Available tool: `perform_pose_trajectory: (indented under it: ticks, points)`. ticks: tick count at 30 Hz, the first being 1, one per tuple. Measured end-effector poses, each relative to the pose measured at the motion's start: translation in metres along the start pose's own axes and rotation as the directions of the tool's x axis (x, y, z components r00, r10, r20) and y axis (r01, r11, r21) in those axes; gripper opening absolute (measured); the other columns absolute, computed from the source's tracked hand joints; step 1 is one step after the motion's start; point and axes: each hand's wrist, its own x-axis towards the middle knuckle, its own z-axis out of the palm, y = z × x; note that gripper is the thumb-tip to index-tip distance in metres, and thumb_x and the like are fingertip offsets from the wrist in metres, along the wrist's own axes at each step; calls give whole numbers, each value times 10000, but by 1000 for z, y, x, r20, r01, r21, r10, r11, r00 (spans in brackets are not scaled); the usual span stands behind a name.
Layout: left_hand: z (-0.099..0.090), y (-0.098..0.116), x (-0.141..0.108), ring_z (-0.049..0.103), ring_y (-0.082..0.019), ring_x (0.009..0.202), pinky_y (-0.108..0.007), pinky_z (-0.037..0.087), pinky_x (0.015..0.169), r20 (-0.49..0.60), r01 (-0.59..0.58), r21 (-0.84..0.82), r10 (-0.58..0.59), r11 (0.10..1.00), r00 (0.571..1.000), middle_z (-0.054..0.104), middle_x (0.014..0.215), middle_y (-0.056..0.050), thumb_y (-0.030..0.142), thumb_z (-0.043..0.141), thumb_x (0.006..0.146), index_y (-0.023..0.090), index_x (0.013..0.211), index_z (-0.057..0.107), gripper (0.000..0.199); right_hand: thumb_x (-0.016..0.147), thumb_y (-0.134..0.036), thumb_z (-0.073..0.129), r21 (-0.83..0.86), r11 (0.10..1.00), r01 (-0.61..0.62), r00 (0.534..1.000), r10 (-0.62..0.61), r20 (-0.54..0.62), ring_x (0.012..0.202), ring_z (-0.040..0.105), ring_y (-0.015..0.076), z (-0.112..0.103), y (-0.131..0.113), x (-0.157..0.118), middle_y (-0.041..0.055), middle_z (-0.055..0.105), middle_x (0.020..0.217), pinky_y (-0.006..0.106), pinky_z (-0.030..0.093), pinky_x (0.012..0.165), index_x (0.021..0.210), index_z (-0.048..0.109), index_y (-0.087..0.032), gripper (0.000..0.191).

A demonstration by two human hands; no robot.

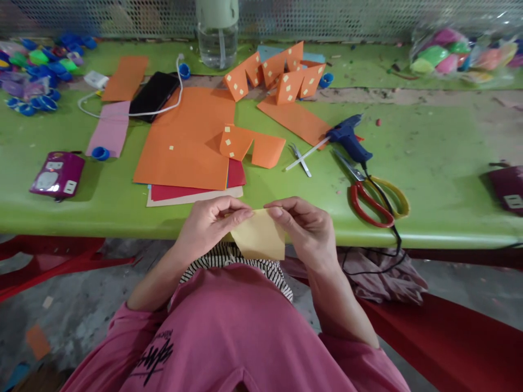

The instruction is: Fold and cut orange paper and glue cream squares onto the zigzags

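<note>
A pale yellow paper (261, 237) hangs between my hands at the table's front edge. My left hand (214, 220) pinches its top left part between thumb and finger. On the other side, the thumb and fingers of my right hand (304, 226) are closed on the top right corner. Beyond them lies a folded orange paper piece (267, 149) with small pale squares on it. A large orange sheet (183, 141) rests on red and cream sheets to the left. Tweezers (301, 160) lie behind my right hand.
Scissors (370, 201) and a blue glue gun (349, 136) lie to the right, its cord hanging over the edge. Folded orange pieces (288, 84) stand near a water bottle (218, 41). A phone (155, 95), cable and purple box (58, 174) are at left.
</note>
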Motion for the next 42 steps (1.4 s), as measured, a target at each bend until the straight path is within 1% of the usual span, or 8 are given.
perform_pose_trajectory:
  ticks: [8, 16, 22, 25, 28, 33, 38, 42]
  points:
    - [2, 3, -3, 647, -124, 730, -212, 479, 637, 14, -29, 60, 28, 998, 1000, 748, 825, -9, 440, 690, 913, 206, 911, 755, 243, 860, -533, 718, -49, 999, 4, 997, 0, 74, 552, 501, 87, -1, -4, -1, -14, 634, 659, 233, 360, 480, 847, 742, -206, 328]
    - [-8, 1, 1, 633, -107, 681, -209, 463, 605, 16, -86, 286, 85, 954, 996, 719, 762, 13, 429, 623, 959, 192, 891, 719, 265, 854, -519, 732, -14, 998, -56, 998, 56, 6, 517, 457, 78, -1, 3, -3, -29, 569, 590, 220, 314, 444, 753, 674, -189, 351]
    - [-21, 2, 4, 751, -166, 854, -264, 595, 787, -154, -9, 26, 13, 1000, 988, 797, 933, -64, 497, 596, 964, 171, 1002, 708, 347, 816, -543, 769, 99, 992, -78, 989, 89, -115, 445, 412, 57, -9, 11, 0, -49, 540, 545, 203, 277, 391, 716, 636, -196, 385]
    - [-13, 6, 5, 742, -169, 944, -251, 583, 820, -45, -39, 41, 41, 998, 998, 794, 1038, -61, 476, 692, 905, 184, 1134, 706, 372, 810, -568, 764, 92, 993, -79, 992, 88, -90, 448, 417, 61, -5, 11, 0, -46, 545, 547, 205, 286, 394, 713, 639, -198, 402]
    - [-2, 7, 8, 707, -133, 820, -197, 530, 689, 52, -74, 100, 70, 992, 996, 782, 922, -24, 402, 754, 859, 189, 989, 749, 250, 821, -595, 740, 48, 996, -81, 995, 84, -61, 489, 470, 83, -3, 11, 0, -25, 585, 593, 220, 333, 424, 747, 673, -205, 403]
    - [1, 3, 12, 612, -103, 704, -195, 455, 608, 6, -36, 13, 36, 999, 999, 712, 792, -3, 416, 725, 871, 178, 864, 743, 239, 938, -718, 457, 155, 988, -15, 993, 33, -115, 562, 530, 114, -9, 15, 2, 27, 650, 713, 255, 414, 481, 847, 735, -217, 580]
    - [4, 2, 10, 573, -105, 676, -209, 425, 582, 42, -61, 75, 58, 995, 997, 687, 765, 0, 433, 704, 884, 178, 869, 738, 258, 758, -585, 797, 68, 996, -62, 998, 62, 0, 565, 549, 108, -3, 10, 1, -17, 627, 680, 236, 422, 481, 936, 723, -223, 409]
    - [3, 2, 7, 578, -109, 683, -219, 420, 593, 70, -123, 248, 109, 961, 992, 693, 775, 1, 440, 626, 946, 187, 906, 743, 282, 771, -563, 789, 3, 996, -94, 995, 94, -18, 494, 445, 72, 1, 8, 1, -34, 565, 579, 214, 315, 432, 788, 715, -197, 374]
